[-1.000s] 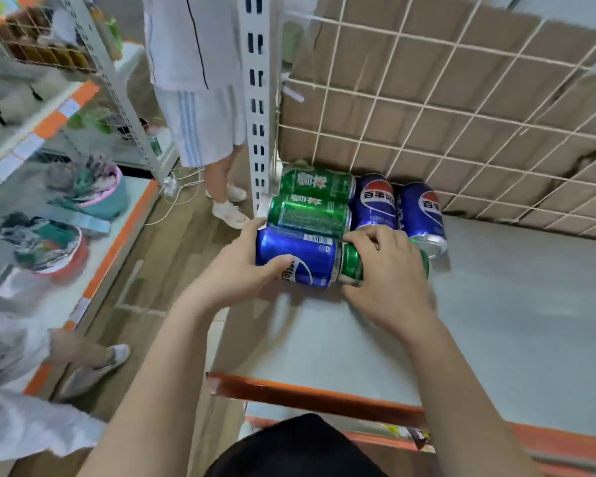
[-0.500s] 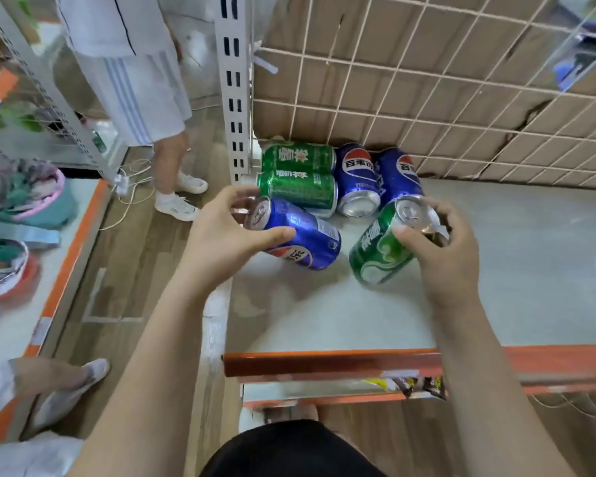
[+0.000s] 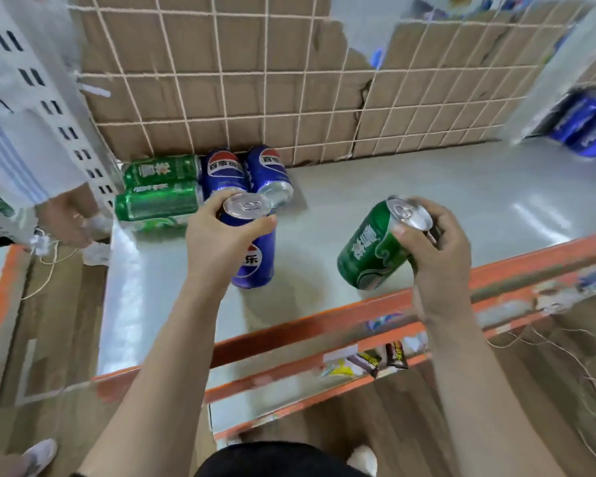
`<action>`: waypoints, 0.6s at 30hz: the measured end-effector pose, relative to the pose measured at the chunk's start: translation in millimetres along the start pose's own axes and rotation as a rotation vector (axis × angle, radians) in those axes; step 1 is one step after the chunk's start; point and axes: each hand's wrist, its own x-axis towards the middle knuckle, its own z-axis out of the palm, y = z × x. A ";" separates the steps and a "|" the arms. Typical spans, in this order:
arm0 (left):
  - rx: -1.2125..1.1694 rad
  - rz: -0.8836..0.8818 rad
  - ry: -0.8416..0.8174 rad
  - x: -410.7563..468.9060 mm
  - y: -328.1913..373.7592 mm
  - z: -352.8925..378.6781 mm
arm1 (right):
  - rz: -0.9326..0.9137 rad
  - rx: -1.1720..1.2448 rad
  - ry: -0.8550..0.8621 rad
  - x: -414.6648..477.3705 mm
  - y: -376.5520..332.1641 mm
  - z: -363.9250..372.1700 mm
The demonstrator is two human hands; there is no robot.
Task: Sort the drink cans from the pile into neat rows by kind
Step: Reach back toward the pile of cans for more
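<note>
My left hand grips a blue cola can round its top, the can standing nearly upright on the grey shelf. My right hand holds a green can by its top end, tilted above the shelf near the front edge. In the back left corner lie two green cans stacked on their sides, with two blue cola cans lying beside them against the back wall.
A wire grid over cardboard closes the back. An orange rail runs along the shelf front. Several blue cans lie on the neighbouring shelf at right. Another person's leg stands at the left beside a white upright.
Both hands lifted their cans from the pile. The left turned the blue can from lying to upright; the right carried the green can rightward toward the shelf front.
</note>
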 end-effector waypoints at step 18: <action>-0.045 0.120 -0.544 -147.9 71.2 381.6 | -0.124 -0.118 0.228 50.8 -10.9 -323.7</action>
